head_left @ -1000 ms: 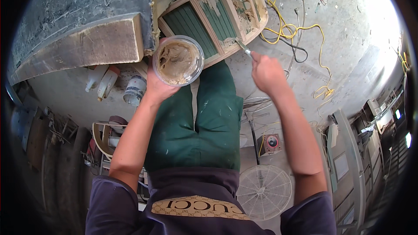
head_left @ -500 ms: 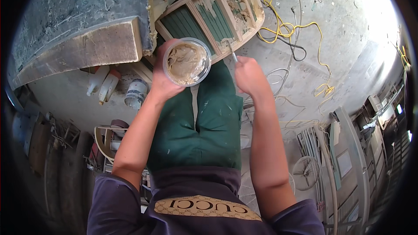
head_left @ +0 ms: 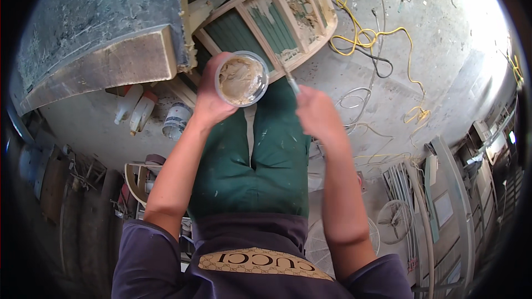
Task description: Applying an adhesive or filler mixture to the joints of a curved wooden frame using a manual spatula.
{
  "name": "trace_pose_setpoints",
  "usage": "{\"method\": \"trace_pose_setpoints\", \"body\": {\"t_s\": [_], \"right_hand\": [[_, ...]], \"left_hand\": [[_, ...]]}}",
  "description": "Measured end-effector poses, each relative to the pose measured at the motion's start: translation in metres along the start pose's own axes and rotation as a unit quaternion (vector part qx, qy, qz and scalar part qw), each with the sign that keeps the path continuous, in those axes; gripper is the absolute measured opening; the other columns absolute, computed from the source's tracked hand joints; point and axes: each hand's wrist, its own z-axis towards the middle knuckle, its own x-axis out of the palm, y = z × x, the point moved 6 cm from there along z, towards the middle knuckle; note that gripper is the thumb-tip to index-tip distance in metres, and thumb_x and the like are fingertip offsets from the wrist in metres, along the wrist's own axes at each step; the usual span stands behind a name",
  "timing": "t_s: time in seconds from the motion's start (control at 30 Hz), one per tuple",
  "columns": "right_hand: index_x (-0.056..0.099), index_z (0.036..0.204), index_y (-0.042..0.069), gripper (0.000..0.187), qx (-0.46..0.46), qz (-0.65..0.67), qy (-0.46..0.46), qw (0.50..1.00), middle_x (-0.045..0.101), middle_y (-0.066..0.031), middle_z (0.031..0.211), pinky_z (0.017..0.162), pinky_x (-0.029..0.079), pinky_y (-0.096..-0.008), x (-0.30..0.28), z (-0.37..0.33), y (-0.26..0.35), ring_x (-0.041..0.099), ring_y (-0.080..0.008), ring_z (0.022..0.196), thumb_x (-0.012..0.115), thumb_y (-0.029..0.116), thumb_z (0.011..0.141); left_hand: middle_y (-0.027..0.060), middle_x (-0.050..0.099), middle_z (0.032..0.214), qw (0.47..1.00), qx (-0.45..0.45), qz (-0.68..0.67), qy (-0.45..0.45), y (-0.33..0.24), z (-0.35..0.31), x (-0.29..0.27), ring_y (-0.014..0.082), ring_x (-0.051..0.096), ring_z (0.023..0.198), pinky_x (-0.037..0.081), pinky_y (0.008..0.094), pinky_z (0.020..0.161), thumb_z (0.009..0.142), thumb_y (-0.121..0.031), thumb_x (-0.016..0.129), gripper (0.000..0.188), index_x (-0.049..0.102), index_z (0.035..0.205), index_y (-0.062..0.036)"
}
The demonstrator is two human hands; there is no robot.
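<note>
My left hand [head_left: 211, 102] is wrapped round a clear plastic tub [head_left: 265, 89] and tips its open mouth up toward me. Beige putty [head_left: 238, 80] coats the inside of the tub. In my right hand [head_left: 318, 112], somewhat blurred, is a slim putty knife [head_left: 292, 82]. Its tip is at the near rail of a wooden ribbed frame [head_left: 260, 34], just right of the tub; whether it touches the wood I cannot tell. Green slats [head_left: 233, 32] fill some bays of the frame, and putty smears cover parts of the others.
A dark, stained slab [head_left: 100, 16] with a curved wooden edge [head_left: 105, 66] stands at the left. White bottles [head_left: 138, 112] and a small bucket [head_left: 177, 119] sit beneath it. Yellow cord [head_left: 368, 36] and hoses lie on the floor at right. Fans and metal lengths lie behind on the right.
My right hand has drawn back toward me, bringing the putty knife from a bay of the frame to its near rail. The tub has shifted slightly.
</note>
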Motion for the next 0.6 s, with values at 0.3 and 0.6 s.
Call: {"method": "trace_pose_setpoints", "body": {"t_s": [0.3, 0.6], "right_hand": [[0.064, 0.134, 0.001, 0.032, -0.109, 0.007, 0.038, 0.993, 0.070, -0.0047, 0.078, 0.058, 0.047, -0.0299, -0.109, -0.086, 0.056, 0.059, -0.0115, 0.061, 0.053, 0.014, 0.107], [0.067, 0.110, 0.004, 0.021, -0.145, -0.190, 0.056, 0.969, 0.065, -0.0221, 0.077, 0.070, 0.049, -0.0531, -0.078, -0.062, 0.079, 0.063, -0.0462, 0.079, 0.054, 0.019, 0.102]], "left_hand": [[0.0167, 0.067, 0.110, 0.992, -0.021, 0.069, 0.105, 0.013, 0.015, 0.015, 0.0396, 0.063, 0.107, 0.049, 0.0440, 0.093, 0.063, -0.020, 0.089, 0.055, 0.064, 0.110, -0.0044], [0.0135, 0.063, 0.118, 0.982, 0.125, 0.066, 0.122, -0.005, 0.014, 0.041, 0.0375, 0.061, 0.110, 0.047, 0.0456, 0.099, 0.059, -0.025, 0.094, 0.075, 0.057, 0.123, -0.0089]]}}
